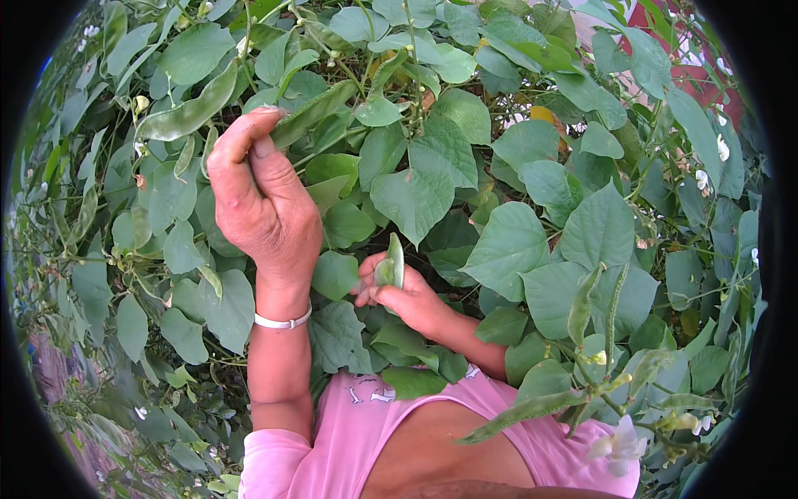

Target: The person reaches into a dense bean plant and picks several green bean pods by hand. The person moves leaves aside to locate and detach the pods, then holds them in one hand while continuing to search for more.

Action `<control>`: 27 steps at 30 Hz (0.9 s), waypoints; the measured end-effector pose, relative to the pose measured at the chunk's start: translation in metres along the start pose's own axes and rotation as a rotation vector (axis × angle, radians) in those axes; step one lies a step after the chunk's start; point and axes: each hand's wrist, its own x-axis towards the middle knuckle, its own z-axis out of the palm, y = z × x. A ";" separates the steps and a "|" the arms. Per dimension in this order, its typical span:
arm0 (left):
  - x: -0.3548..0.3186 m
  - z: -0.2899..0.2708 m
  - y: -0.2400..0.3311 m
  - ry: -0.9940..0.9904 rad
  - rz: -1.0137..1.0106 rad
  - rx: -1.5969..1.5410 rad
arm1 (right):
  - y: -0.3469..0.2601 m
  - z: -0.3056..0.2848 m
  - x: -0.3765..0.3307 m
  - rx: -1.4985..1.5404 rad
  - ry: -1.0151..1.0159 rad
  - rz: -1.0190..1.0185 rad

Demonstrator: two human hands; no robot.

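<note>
My left hand (270, 191), with a pale bangle (283, 322) at its wrist, is raised among the vines. Its thumb and curled fingers pinch the near end of a flat green bean pod (314, 115), which slants up to the right; the fingertips are partly hidden. Just left of these fingers hangs another broad bean pod (193, 106), which the hand does not hold. Lower and nearer my body, my right hand (405, 302) is closed around picked bean pods (396, 262). One pod stands upright above the thumb, and leaves surround the wrist.
Dense climbing bean foliage (420, 195) fills most of the view. More pods (584, 308) and white flowers (619, 445) hang close at the lower right. A long pod (524, 416) crosses in front of my pink shirt (349, 432). Something red (702, 79) shows behind the leaves at upper right.
</note>
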 end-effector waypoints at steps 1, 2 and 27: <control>0.003 -0.007 0.006 0.056 0.009 -0.030 | -0.001 0.001 0.001 -0.014 -0.006 -0.046; 0.006 -0.015 0.017 0.094 0.009 -0.063 | 0.004 -0.001 0.003 0.000 -0.032 -0.116; -0.092 -0.041 0.073 -0.391 -0.211 -0.037 | -0.030 0.037 -0.048 -0.204 -0.061 -0.228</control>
